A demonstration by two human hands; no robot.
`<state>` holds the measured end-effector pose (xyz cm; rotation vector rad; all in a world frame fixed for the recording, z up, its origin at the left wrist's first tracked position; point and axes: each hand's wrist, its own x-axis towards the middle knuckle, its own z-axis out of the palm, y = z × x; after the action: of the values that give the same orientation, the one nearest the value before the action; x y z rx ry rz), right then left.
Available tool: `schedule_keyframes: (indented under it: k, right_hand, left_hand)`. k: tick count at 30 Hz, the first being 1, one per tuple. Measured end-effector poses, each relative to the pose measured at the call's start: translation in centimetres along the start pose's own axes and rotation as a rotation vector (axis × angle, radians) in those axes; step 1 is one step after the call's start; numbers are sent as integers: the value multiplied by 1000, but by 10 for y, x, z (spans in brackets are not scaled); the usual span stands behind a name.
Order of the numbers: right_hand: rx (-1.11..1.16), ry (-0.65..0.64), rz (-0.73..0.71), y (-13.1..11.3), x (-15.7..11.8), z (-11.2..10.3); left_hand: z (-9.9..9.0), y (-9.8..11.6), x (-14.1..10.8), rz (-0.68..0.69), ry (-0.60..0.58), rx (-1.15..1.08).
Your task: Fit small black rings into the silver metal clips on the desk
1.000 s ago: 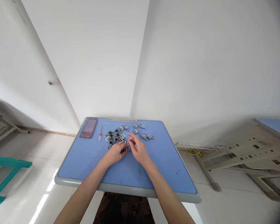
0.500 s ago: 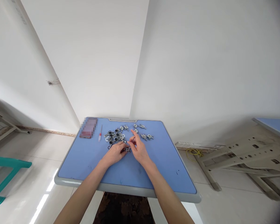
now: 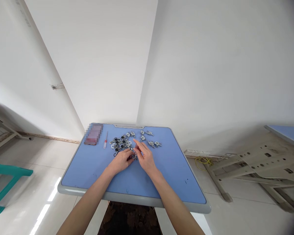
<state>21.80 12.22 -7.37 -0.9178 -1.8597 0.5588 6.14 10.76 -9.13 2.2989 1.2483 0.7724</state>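
The left hand (image 3: 120, 161) and right hand (image 3: 145, 160) are both low over the bench, forearms angled in from the near edge so the two hands nearly meet at the middle. Between them sits one small metal fitting (image 3: 134, 157), dark and silver. The left hand's grip is closed over it, with the fingers curled down. The right hand's grip is partly open, its index finger stretched forward just beside the fitting, and whether it is pinching anything is hidden.

Just past the hands lies a pile of fittings (image 3: 120, 144), overlapping and too tangled to count, at least a dozen, many with black round centres. To its right, five separate fittings (image 3: 149, 138) lie apart from one another, all on the blue top of the bench (image 3: 88, 176), which has a grey rim.

Further back, left of the pile, are one small screwdriver (image 3: 105, 140) with a red handle and one flat rectangular object (image 3: 94, 133), blurred out, near the far corner.

Beyond the bench are one teal chair frame (image 3: 7, 173) on the left, one yellow cable (image 3: 203, 160) on the tiled floor, and one beige table frame (image 3: 254, 163) on the right, with a white wall (image 3: 210, 65) behind.
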Motion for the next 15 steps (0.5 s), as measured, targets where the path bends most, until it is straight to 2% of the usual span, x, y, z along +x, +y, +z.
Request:
schedule_keyframes:
  k: [6,15]
  right_hand:
    - [139,-52,134,4,-1,1]
    - [60,-23,95,1,0,-1]
  left_hand:
    - [1,-2,0,3,-3,8]
    - [-1,1,0,-10,-6,4]
